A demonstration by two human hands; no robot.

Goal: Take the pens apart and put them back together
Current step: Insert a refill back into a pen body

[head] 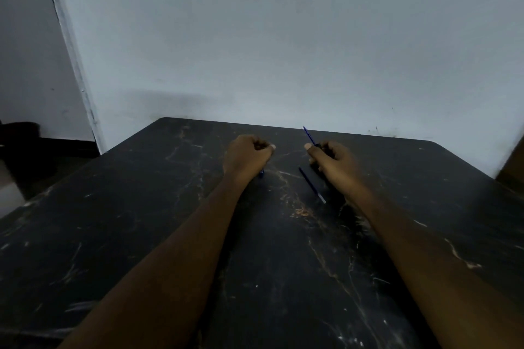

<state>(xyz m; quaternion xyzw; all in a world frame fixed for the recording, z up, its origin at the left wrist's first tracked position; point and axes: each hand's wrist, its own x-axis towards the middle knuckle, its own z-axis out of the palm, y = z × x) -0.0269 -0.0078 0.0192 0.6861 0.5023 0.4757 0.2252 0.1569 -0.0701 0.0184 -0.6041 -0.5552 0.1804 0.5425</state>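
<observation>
Right hand (pixel 331 163) pinches a blue pen part (pixel 309 135) near the desk's (pixel 113 221) far edge; left hand (pixel 246 156) is fisted, maybe around something; a refill (pixel 312 185) lies between the hands.

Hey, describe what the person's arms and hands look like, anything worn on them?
Both forearms are bare as far back as the frame shows, with no sleeves in view. The left hand and right hand wear no gloves, and no watch, bracelet or ring shows. The picture is dim, so small details could be missed.

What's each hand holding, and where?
The right hand grips a thin blue pen part by its lower end. The left hand is fisted around something blue, mostly hidden.
</observation>
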